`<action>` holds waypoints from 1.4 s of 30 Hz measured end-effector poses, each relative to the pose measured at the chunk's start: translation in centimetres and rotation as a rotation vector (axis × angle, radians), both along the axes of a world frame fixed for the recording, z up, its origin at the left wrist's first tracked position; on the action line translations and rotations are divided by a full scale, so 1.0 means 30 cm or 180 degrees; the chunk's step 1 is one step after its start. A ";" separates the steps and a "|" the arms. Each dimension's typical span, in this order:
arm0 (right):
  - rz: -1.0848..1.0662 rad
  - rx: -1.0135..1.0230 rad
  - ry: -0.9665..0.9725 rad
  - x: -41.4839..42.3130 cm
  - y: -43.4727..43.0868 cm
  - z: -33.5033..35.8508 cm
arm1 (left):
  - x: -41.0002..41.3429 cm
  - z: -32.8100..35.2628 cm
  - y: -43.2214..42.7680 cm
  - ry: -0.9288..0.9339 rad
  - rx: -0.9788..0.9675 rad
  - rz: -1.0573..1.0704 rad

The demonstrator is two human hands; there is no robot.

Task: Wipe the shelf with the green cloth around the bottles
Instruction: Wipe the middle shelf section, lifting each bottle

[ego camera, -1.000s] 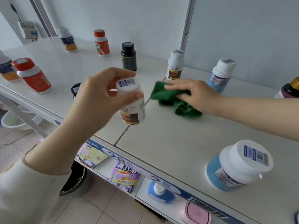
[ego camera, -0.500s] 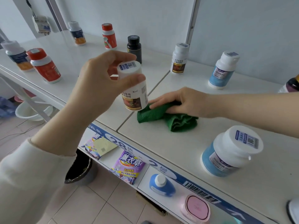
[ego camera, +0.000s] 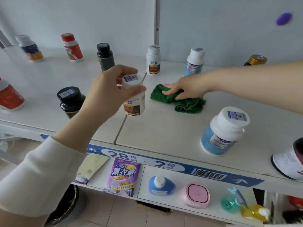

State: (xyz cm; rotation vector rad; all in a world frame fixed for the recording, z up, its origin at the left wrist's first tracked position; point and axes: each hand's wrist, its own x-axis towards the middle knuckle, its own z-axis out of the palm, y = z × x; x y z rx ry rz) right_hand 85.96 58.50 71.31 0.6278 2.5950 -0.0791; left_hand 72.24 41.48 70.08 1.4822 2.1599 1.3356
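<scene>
On the shelf [ego camera: 164, 128], right hand [ego camera: 185, 89] has slid the gripped green cloth [ego camera: 177, 100] backward; left hand [ego camera: 106, 94] still holds the white bottle [ego camera: 133, 97].

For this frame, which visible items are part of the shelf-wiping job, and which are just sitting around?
In the job:
- green cloth, pressed under the right hand
- shelf
- white bottle, lifted by the left hand
- blue-label bottle and black bottle, standing nearby

Lying about:
- lavender packet, lower shelf
- pink case
- blue flask
</scene>
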 end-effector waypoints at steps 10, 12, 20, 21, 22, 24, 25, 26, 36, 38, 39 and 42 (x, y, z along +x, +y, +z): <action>-0.0833 0.0853 -0.1248 -0.121 -0.191 0.054 | -0.087 -0.014 0.000 -0.0047 0.0126 -0.0606; -0.0914 0.0948 -0.1188 -0.129 -0.214 0.025 | -0.098 -0.013 -0.004 -0.0022 0.0144 -0.0618; -0.1997 0.0406 0.0712 -0.106 -0.265 -0.147 | -0.121 -0.011 -0.014 -0.0053 0.0246 -0.0690; -0.2021 0.0340 0.0967 -0.099 -0.269 -0.158 | -0.121 -0.010 -0.015 -0.0028 0.0243 -0.0691; -0.2023 0.0247 0.1210 -0.091 -0.279 -0.164 | -0.122 -0.010 -0.016 0.0006 0.0245 -0.0688; -0.1930 0.0014 0.1605 -0.075 -0.324 -0.173 | -0.127 -0.008 -0.017 0.0049 0.0277 -0.0679; -0.1828 -0.0091 0.1757 -0.064 -0.353 -0.180 | -0.129 -0.005 -0.018 0.0058 0.0292 -0.0677; -0.1711 -0.0166 0.1916 -0.052 -0.385 -0.190 | -0.131 -0.001 -0.019 0.0071 0.0301 -0.0672; -0.1074 0.0226 0.2973 0.037 -0.598 -0.258 | -0.123 0.020 -0.013 0.0059 0.0341 -0.0680; -0.1560 0.0466 0.2664 0.006 -0.519 -0.233 | -0.121 0.025 -0.009 0.0083 0.0328 -0.0678; -0.1826 0.0528 0.2517 -0.011 -0.464 -0.223 | -0.122 0.028 -0.006 0.0109 0.0315 -0.0668; -0.2065 0.0261 0.2148 -0.084 -0.356 -0.200 | -0.127 0.040 0.001 0.0196 0.0291 -0.0634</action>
